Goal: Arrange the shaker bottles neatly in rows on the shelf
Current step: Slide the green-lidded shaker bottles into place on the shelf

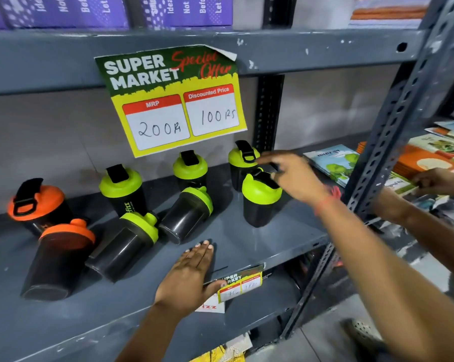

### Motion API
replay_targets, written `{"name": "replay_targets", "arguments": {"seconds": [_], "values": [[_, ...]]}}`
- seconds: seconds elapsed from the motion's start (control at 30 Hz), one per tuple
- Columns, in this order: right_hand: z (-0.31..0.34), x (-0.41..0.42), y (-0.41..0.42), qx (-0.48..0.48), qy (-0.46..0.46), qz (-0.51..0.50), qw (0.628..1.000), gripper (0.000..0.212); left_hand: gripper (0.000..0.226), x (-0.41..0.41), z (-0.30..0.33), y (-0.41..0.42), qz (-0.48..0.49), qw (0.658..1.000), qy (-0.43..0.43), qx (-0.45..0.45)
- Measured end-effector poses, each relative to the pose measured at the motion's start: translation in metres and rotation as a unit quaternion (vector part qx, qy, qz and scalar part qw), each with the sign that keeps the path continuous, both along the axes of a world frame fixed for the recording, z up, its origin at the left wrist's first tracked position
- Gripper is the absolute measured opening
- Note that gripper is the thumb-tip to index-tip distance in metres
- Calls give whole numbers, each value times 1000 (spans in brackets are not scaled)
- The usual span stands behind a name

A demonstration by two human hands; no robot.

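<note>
Several black shaker bottles sit on the grey shelf (262,249). Upright ones: an orange-lidded bottle (35,205) at the left, and green-lidded bottles at centre left (121,192), back centre (190,168), back right (240,158) and front right (257,205). Three lie tipped over: an orange-lidded one (56,259) and two green-lidded ones (124,244) (186,218). My right hand (294,178) is over the front-right bottle, fingertips pinching its black flip cap. My left hand (192,273) rests flat and open on the shelf's front part, holding nothing.
A yellow-green price poster (173,100) hangs from the shelf above. A small price tag (239,286) is clipped to the shelf's front edge. A perforated upright post (393,131) stands at the right. Beyond it are books (333,160) and another person's hand (435,181).
</note>
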State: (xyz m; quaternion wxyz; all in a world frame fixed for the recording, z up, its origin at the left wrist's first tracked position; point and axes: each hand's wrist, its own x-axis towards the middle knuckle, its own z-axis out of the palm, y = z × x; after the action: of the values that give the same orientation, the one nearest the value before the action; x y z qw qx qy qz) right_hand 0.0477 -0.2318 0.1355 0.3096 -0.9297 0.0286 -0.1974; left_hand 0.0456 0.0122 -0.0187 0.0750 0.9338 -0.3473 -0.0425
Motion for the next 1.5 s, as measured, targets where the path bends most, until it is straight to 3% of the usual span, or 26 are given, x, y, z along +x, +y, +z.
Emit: {"name": "replay_targets", "arguments": {"seconds": [0.07, 0.13, 0.4, 0.57, 0.77, 1.2, 1.37, 1.5], "values": [[17, 14, 2, -139, 214, 83, 963, 52, 121, 0, 1, 0, 2, 1000, -2, -14], [21, 25, 5, -205, 300, 93, 927, 49, 123, 0, 1, -1, 11, 1000, -6, -8], [13, 47, 12, -200, 280, 25, 939, 24, 122, -1, 0, -1, 21, 1000, 4, -14], [28, 44, 9, -282, 338, 35, 897, 59, 122, 0, 0, -1, 20, 1000, 3, -16], [36, 48, 0, -390, 371, 108, 836, 76, 120, 1, -3, -1, 23, 1000, -3, -18], [26, 50, -6, -306, 304, 51, 901, 44, 119, 0, -2, 0, 23, 1000, -11, -16], [19, 47, -3, -313, 264, -5, 912, 47, 119, -1, -1, -1, 28, 999, -6, -16], [19, 44, -3, -336, 272, -39, 901, 53, 121, -2, 0, -1, 32, 999, -8, -9]]}}
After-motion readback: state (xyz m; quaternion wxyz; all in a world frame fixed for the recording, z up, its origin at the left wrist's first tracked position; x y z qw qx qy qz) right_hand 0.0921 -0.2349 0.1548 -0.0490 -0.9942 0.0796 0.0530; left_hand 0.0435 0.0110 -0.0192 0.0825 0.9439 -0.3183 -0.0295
